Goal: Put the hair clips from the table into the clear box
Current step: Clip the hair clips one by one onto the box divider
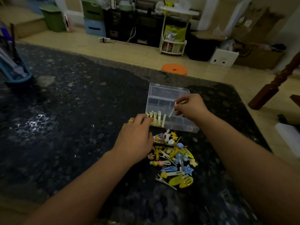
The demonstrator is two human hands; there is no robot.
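Hair clips: order big to small. Dark speckled table (65, 119) fills most of the frame, w/ tan floor beyond it at the top. Clear box (170, 109) sits centre frame, lid open and leaning away toward the top; compartments inside look mostly bare. Pile of hair clips (173, 161) lies just below the box, lower centre: yellow, blue, white, pink snap clips and star shapes, heaped and overlapping.

Left hand (136, 138) rests at the box's lower-left corner, partly over the pile's upper-left edge, gold ring (130, 120) on one finger. Its fingertips are curled together at a row of pale yellow clips (155, 117) standing upright along the box's near-left wall; whether they grip one, can't tell.

Right hand (191, 106) hovers over the box's right half. Thumb and forefinger are pinched on the upper end of one white clip (172, 112), which hangs down-left from the fingers, its lower tip just above the compartments, right of the upright row.
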